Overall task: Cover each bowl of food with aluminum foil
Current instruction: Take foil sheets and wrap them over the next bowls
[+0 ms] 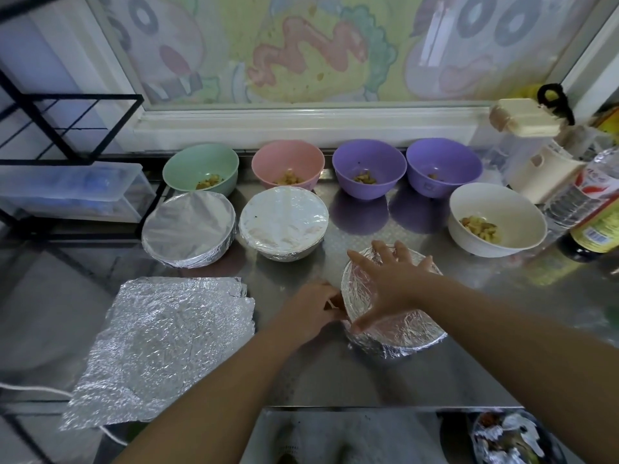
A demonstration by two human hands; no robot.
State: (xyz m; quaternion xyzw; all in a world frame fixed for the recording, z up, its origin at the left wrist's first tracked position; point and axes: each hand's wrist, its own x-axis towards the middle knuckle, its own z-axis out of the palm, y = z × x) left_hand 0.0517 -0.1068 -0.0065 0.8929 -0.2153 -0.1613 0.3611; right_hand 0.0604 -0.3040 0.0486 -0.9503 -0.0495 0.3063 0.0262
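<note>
So you were on the third one: the foil-wrapped bowl (408, 333) sat right in front of you on the steel counter (335, 373). Your right hand (388, 279) lay flat on top with the fingers straight and spread, pressing the foil down. Your left hand (311, 309) had its fingers curled in at the bowl's left rim, pinching the foil edge. Looked like the crimping stage to me, nearly done.

The left covered bowl (189, 226) and right covered bowl (283, 221) sat side by side behind it. The green bowl (201, 165), pink bowl (288, 162), purple bowl (368, 165), second purple bowl (443, 164) and white bowl (495, 212) were open, food showing.

Next I'd guess you needed to tuck the rest of the rim, then take a sheet off the foil stack (167, 346) on your left.

Shiny metal counter, a cartoon-painted window (318, 45) behind, a black wire rack (67, 128) on the left and a bottle (596, 212) on the right
</note>
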